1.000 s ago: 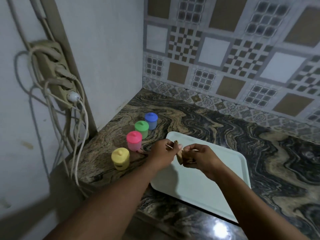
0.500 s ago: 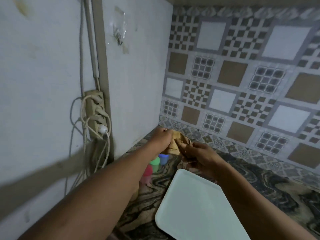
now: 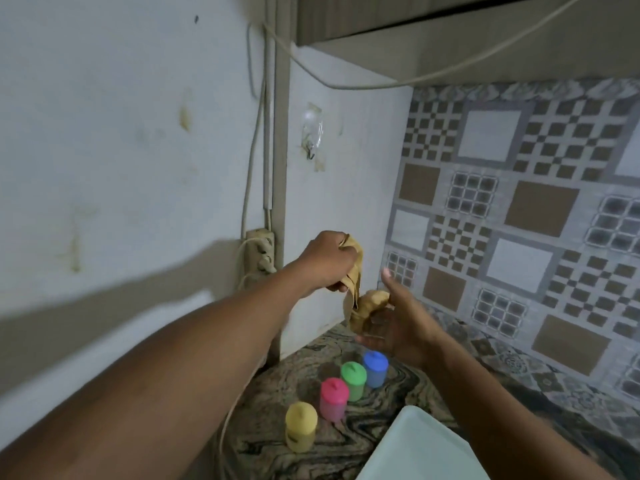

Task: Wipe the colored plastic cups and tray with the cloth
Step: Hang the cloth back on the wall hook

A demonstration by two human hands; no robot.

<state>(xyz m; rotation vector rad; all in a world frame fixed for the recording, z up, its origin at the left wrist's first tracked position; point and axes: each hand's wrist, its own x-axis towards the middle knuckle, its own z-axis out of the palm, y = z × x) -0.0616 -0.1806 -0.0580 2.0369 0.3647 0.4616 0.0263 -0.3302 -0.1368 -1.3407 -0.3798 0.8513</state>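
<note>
Fingers [image 3: 347, 251] of the left hand [image 3: 329, 263] were curled tight round the upper end of a tan cloth [image 3: 357, 271], holding it up in the air in front of the white wall. The cloth hung down in a twisted fold. Its bunched lower end rested against the palm of the right hand [image 3: 398, 323], which lay open, thumb up and fingers loosely spread, gripping nothing.

Below the hands, four small plastic cups stood in a slanting row on the marbled countertop [image 3: 349, 445]: yellow cup [image 3: 300, 427] nearest, then pink cup [image 3: 333, 398], green cup [image 3: 353, 380] and blue cup [image 3: 374, 368] farthest back. Each was upright and capped with a knobbed lid of its own colour, so its contents could not be seen. The pale tray [image 3: 422, 445] lay flat just to the right of the row, apart from the cups, its near part hidden by the right forearm.
</note>
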